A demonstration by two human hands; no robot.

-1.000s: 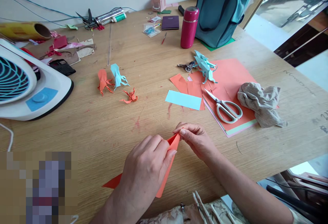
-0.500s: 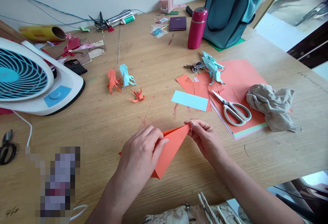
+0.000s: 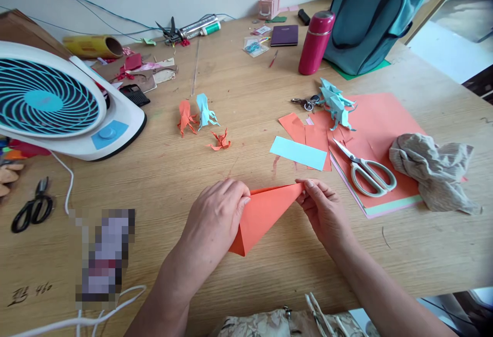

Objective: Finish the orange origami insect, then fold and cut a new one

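Between my hands is a folded sheet of orange paper (image 3: 265,211), its layers parting slightly along the top edge. My left hand (image 3: 219,213) grips its left part, thumb in front and fingers behind. With thumb and fingertips my right hand (image 3: 321,203) pinches the pointed right corner. A light-blue paper strip (image 3: 298,153) lies just beyond. Farther left stand an orange folded paper figure (image 3: 186,116), a light-blue one (image 3: 205,110) and a small spiky orange one (image 3: 221,140). My fingers hide the paper's left end.
Right of my hands, white-handled scissors (image 3: 372,175) lie on stacked paper sheets (image 3: 400,113) beside a crumpled grey cloth (image 3: 429,167). Light-blue paper figures (image 3: 337,103), a pink flask (image 3: 316,44) and a teal bag (image 3: 365,23) stand behind. A fan (image 3: 50,100) and black scissors (image 3: 33,206) are left.
The view has swung left, so the table things appear farther right. My left hand has shifted along the orange paper, and more of its front face shows; both hands still hold it.
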